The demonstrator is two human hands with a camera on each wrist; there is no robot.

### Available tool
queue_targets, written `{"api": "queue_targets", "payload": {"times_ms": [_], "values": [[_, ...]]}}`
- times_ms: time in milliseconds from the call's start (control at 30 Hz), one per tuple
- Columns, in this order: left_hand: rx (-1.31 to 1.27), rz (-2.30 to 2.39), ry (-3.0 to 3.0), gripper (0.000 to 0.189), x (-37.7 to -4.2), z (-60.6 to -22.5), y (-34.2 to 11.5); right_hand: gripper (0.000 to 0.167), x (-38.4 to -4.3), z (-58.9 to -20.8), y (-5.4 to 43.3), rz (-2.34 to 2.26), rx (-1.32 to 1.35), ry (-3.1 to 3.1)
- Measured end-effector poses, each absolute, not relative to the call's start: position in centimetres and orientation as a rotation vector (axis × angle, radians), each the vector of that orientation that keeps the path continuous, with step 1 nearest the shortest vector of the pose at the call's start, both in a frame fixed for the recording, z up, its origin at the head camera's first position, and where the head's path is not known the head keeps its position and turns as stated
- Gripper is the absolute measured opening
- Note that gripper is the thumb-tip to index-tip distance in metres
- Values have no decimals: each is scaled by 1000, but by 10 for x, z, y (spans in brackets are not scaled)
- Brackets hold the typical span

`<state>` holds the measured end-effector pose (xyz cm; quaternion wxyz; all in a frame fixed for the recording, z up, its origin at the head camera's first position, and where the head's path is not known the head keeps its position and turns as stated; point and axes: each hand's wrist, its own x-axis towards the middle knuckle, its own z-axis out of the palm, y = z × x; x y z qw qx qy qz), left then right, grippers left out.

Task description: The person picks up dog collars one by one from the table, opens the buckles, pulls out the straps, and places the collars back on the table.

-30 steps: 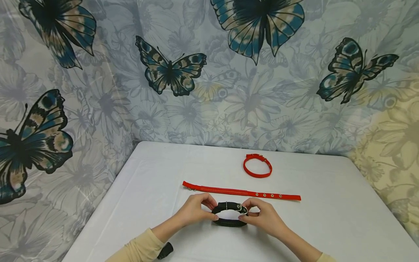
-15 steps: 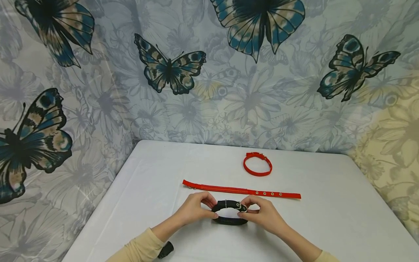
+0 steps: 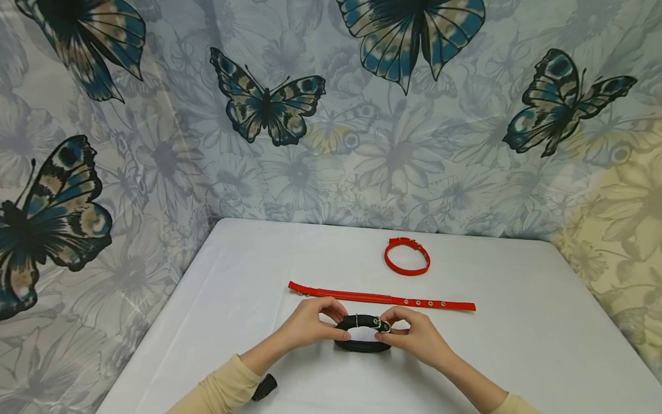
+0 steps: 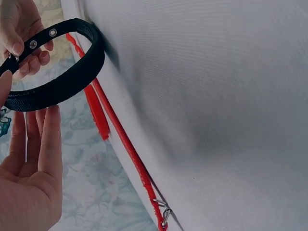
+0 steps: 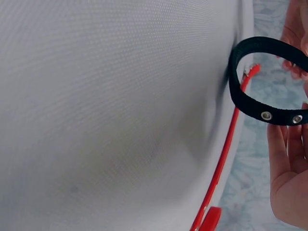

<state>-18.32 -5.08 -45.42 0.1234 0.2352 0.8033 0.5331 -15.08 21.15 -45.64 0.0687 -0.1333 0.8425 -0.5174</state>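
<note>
A black collar, buckled into a loop, is held upright between both hands just above the white table. My left hand pinches the loop's left side between thumb and fingers. On the right side, near the metal buckle and ring, my right hand pinches the strap. Metal eyelets line part of the band in the left wrist view. From the right wrist, the loop shows its rounded end hanging near the tabletop.
Behind the hands a red collar lies stretched out flat across the table. Farther back sits a second red collar, fastened into a ring. A small black object lies by the left forearm. A butterfly-patterned cloth rises behind the table.
The left hand's fingertips have shifted slightly inward along the black collar. The right hand keeps its hold. The head view has tilted down a little, so everything sits slightly higher.
</note>
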Motion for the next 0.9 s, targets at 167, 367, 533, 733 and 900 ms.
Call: {"api": "queue_targets", "payload": {"times_ms": [167,367,533,733,900], "values": [[704,1544,2351,27,-183,-453,-51,28,-150,-456,211,-1549,-384,2540],[718,1543,2356,27,-183,-454,-51,36,-148,-452,209,-1583,-404,2535],[727,1533,2355,26,-183,-456,-51,35,-145,-447,205,-1618,-439,2524],[712,1555,2330,25,-181,-456,-51,31,-144,-444,202,-1613,-423,2535],[698,1573,2314,25,-181,-455,-51,29,-144,-443,202,-1619,-398,2525]]}}
